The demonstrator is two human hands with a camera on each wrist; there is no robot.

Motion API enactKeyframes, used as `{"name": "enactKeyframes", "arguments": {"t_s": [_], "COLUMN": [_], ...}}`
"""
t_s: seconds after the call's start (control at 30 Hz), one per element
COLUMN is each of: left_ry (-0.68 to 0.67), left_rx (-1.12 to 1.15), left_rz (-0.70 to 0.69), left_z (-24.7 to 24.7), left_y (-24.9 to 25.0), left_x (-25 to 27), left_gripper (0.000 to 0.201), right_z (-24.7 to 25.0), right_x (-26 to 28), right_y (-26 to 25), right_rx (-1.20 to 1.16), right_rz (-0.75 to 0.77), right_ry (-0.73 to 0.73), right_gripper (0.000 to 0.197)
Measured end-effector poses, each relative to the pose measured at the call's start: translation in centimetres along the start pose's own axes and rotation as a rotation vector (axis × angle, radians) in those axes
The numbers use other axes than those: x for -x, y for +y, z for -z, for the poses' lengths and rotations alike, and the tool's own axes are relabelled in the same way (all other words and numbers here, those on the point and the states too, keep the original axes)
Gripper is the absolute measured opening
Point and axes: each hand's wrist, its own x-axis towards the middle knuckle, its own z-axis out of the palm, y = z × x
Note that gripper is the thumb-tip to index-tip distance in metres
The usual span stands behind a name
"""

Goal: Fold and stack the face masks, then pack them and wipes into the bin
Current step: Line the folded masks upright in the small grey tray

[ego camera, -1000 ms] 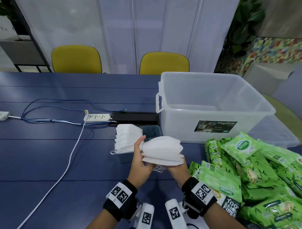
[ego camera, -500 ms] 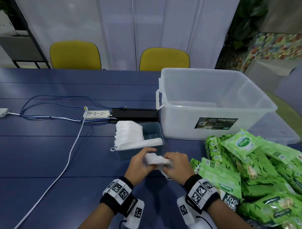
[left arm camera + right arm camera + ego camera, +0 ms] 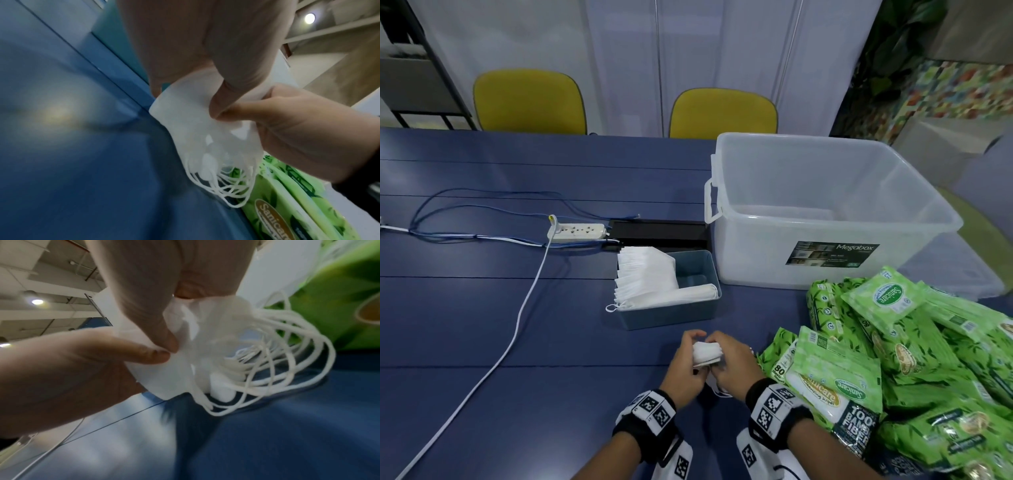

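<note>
A folded bundle of white face masks (image 3: 706, 354) sits between both my hands, low over the blue table (image 3: 482, 335). My left hand (image 3: 686, 365) grips its left side and my right hand (image 3: 729, 361) grips its right, thumbs pressing the fold. In the wrist views the face masks (image 3: 197, 123) (image 3: 185, 369) show bunched, with ear loops (image 3: 287, 366) dangling. More white masks (image 3: 645, 279) fan out of a small teal box (image 3: 681, 310) just beyond my hands. The clear plastic bin (image 3: 825, 219) stands behind on the right. Green wipes packs (image 3: 893, 359) lie piled at right.
A white power strip (image 3: 577, 231) with blue and white cables (image 3: 517, 318) lies at the left. A black box (image 3: 657, 233) sits behind the teal box. Two yellow chairs (image 3: 529, 101) stand at the far edge of the table.
The mask stack was held up and spread out a second ago. My hands have folded it into a small bundle and lowered it toward the table.
</note>
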Motion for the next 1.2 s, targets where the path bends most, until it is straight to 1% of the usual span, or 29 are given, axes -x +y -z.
{"name": "enactKeyframes", "arguments": {"t_s": [0.07, 0.17, 0.23, 0.27, 0.33, 0.4, 0.5, 0.57, 0.7, 0.77, 0.83, 0.9, 0.97, 1.0, 1.03, 1.1, 1.13, 1.2], "left_ry": [0.048, 0.054, 0.08, 0.098, 0.072, 0.02, 0.054, 0.08, 0.098, 0.14, 0.143, 0.098, 0.08, 0.088, 0.102, 0.133, 0.144, 0.167], "left_rx": [-0.01, -0.044, -0.044, -0.037, -0.042, -0.077, -0.077, -0.057, 0.067, 0.195, 0.407, 0.592, 0.664, 0.674, 0.693, 0.736, 0.747, 0.782], "left_rz": [-0.001, 0.007, 0.002, 0.008, 0.016, 0.023, 0.03, 0.008, -0.063, -0.067, 0.018, 0.145, 0.24, 0.261, 0.268, 0.278, 0.288, 0.328], "left_z": [0.1, 0.1, -0.1, -0.1, -0.2, -0.1, 1.1, 2.3, 4.2, 4.8, 4.8, 4.3, 3.9, 3.8, 3.8, 4.1, 4.1, 4.2], "left_y": [0.1, 0.0, -0.4, -0.4, -0.2, 0.0, 0.8, 1.8, 4.0, 4.7, 5.2, 5.4, 5.8, 5.9, 6.2, 6.9, 7.3, 7.7], "left_x": [-0.3, -0.3, -0.3, -0.4, -0.4, -0.4, -0.7, -1.0, -1.3, -1.4, -1.5, -1.6, -1.5, -1.4, -1.4, -1.5, -1.5, -1.8], "left_gripper": [0.05, 0.054, 0.054, 0.053, 0.047, 0.038, 0.033, 0.033, 0.029, 0.042, 0.051, 0.046, 0.027, 0.019, 0.016, 0.018, 0.02, 0.023], "right_z": [0.1, 0.1, 0.1, 0.1, 0.1, 0.0, 0.3, 0.9, 2.5, 3.2, 3.4, 3.4, 3.3, 3.3, 3.3, 3.4, 3.4, 3.4], "right_x": [-0.3, -0.5, -0.6, -0.6, -0.6, -0.5, -0.7, -0.9, -1.3, -1.6, -1.8, -2.1, -2.3, -2.3, -2.3, -2.2, -2.2, -2.3], "right_y": [0.2, 0.1, -0.2, -0.4, -0.7, -0.8, -0.5, -0.1, -0.3, -0.9, -1.5, -2.0, -2.3, -2.3, -2.2, -2.2, -2.1, -2.1], "right_rx": [0.025, 0.15, 0.15, 0.123, 0.097, 0.121, 0.091, -0.023, -0.296, -0.543, -0.791, -0.95, -1.023, -1.039, -1.046, -1.056, -1.07, -1.097], "right_rz": [0.027, -0.006, -0.018, -0.012, 0.005, 0.018, -0.027, -0.067, -0.071, -0.084, -0.106, -0.114, -0.089, -0.073, -0.054, 0.0, 0.016, 0.021], "right_ry": [0.014, -0.039, -0.029, 0.001, 0.034, -0.006, -0.021, -0.011, 0.007, 0.044, 0.083, 0.121, 0.14, 0.145, 0.146, 0.135, 0.132, 0.14], "right_gripper": [0.035, 0.049, 0.053, 0.053, 0.051, 0.048, 0.047, 0.045, 0.031, 0.031, 0.037, 0.04, 0.04, 0.038, 0.034, 0.023, 0.021, 0.026]}}
